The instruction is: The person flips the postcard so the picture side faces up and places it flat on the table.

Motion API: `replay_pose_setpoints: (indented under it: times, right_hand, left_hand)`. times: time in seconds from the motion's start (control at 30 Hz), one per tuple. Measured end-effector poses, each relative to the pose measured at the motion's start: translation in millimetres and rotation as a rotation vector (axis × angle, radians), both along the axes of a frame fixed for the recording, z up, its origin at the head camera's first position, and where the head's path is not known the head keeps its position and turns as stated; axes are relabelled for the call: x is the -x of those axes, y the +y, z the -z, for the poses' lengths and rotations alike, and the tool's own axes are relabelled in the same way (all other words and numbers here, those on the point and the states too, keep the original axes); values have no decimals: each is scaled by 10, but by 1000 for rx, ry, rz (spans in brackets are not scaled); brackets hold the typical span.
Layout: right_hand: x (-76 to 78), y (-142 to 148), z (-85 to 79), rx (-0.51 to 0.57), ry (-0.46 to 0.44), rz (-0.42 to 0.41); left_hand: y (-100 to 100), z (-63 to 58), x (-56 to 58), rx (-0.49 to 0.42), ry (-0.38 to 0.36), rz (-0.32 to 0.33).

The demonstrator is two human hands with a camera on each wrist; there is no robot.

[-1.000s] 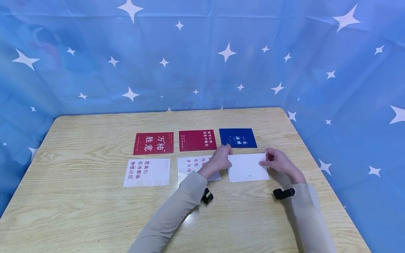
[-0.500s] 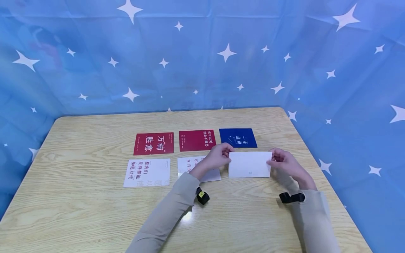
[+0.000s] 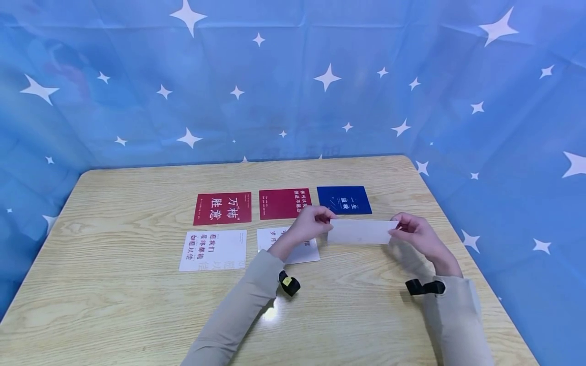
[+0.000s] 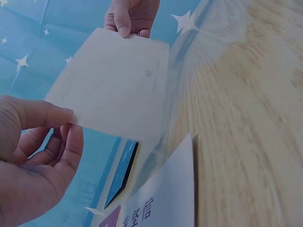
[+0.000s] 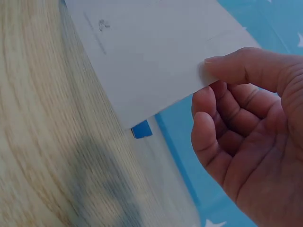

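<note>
Between both hands a white card (image 3: pixel 361 232) is held above the table, tilted so that the head view sees it as a narrow strip. My left hand (image 3: pixel 308 229) pinches its left edge between thumb and fingers. On the opposite edge my right hand (image 3: pixel 420 238) pinches it the same way. In the left wrist view the card's pale face (image 4: pixel 111 85) carries only a small faint mark. The right wrist view shows my right thumb (image 5: pixel 236 67) flat on the card near a corner. Below my left hand lies a white card with dark lettering (image 3: pixel 304 253), partly covered by that hand.
Behind the hands lie a blue card (image 3: pixel 344 199), a red card (image 3: pixel 279 204) and, farther left, another red card (image 3: pixel 222 208). A white lettered card (image 3: pixel 212 250) sits at front left. The wooden table (image 3: pixel 114 305) meets a blue starry curtain (image 3: pixel 293 91) at its back edge.
The white card has come up off the table and tipped, its near edge rising, so it looks narrower. Both hands rose with it, the right hand shifting slightly right.
</note>
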State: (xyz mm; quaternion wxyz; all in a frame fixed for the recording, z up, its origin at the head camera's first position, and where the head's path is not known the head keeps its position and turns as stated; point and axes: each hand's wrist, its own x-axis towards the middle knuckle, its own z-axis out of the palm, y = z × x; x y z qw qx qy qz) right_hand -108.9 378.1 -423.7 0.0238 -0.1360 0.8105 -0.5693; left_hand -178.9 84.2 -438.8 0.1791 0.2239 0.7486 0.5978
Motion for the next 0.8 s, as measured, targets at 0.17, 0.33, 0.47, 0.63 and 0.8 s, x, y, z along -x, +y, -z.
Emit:
replay_pose_setpoints:
  times: [0.17,0.33,0.47,0.63,0.8]
  right_hand:
    - [-12,-1,-4,-13,15,22]
    - [-33,23,-2,-22,26,18]
    - [-48,56,16,-17,21,-1]
    - [-69,82,30,12,11,-19]
    - [-83,81,38,41,-2,-39]
  left_hand:
    - [-29,-40,-28,-16,-1,4]
    - [-45,-32,-41,-5,6,8]
    - [-62,2,-40,-9,10,27]
    - [-84,38,-45,-12,-39,64]
    - [-82,78,-73,-35,-7,106]
